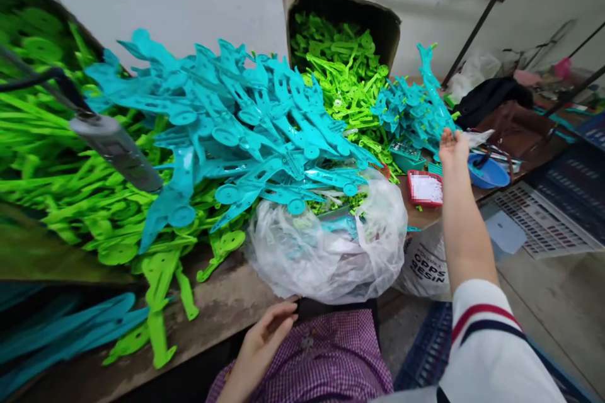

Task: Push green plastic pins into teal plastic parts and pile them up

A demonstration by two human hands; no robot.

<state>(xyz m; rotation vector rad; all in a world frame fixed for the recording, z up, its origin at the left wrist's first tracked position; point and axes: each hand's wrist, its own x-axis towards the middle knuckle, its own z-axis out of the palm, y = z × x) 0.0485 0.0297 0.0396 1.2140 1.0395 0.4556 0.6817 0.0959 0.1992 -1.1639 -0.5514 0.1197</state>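
My right hand (452, 146) is stretched out to the far right of the table, its fingers touching the small heap of teal plastic parts (412, 108); whether it grips one I cannot tell. My left hand (265, 335) rests low by my lap, fingers loosely apart, at the near edge of a clear plastic bag (326, 252) stuffed with parts. A big pile of teal plastic parts (236, 119) lies in the middle of the table over green plastic parts (70, 195).
A tipped cardboard box (340, 12) spills green parts at the back. A grey tool (116, 151) on a cable hangs at left. A red tray (425, 189), a blue bowl (489, 171), dark bags and crates sit at right. A resin sack (428, 264) stands under the table.
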